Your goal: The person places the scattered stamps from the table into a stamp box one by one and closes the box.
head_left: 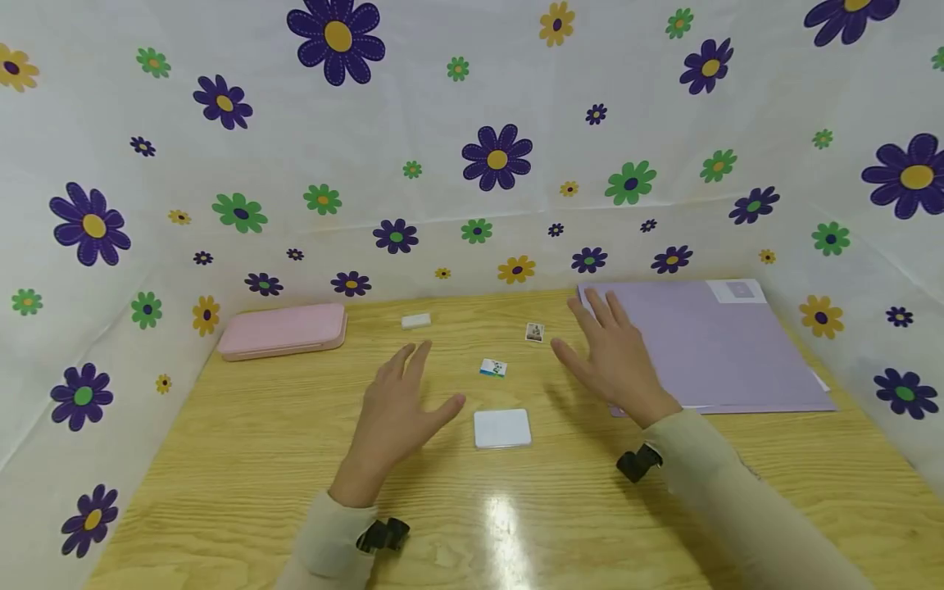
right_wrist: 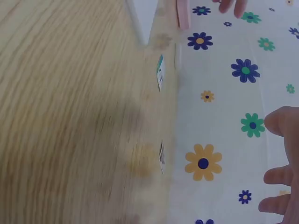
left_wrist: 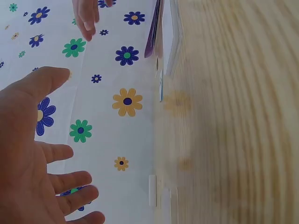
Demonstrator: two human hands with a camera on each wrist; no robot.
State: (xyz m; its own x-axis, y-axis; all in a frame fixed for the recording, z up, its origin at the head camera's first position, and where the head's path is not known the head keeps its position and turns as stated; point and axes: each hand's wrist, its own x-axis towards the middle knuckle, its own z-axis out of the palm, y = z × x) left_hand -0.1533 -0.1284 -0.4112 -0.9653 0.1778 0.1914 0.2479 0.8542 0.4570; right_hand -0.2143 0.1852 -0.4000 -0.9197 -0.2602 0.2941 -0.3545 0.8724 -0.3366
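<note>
My left hand (head_left: pixel 394 418) hovers over the table with its fingers spread, holding nothing. Off to the right, my right hand (head_left: pixel 615 360) is raised beside the purple folder (head_left: pixel 723 344), fingers extended and apart. Between the hands lies a small white flat case (head_left: pixel 502 428) with rounded corners. Beyond it are a stamp-like piece (head_left: pixel 493 368) with a blue-green edge and a second stamp-like piece (head_left: pixel 534 332) with a dark picture. Both wrist views show the palms bare, the left hand (left_wrist: pixel 32 158) and the right hand (right_wrist: pixel 287 163) above the tabletop.
A pink zippered case (head_left: pixel 283 330) lies at the back left. A small white block (head_left: pixel 416 321) sits near the back edge. The wood-grain table (head_left: pixel 243 459) is bounded at the back and sides by a white flowered cloth (head_left: pixel 413 106).
</note>
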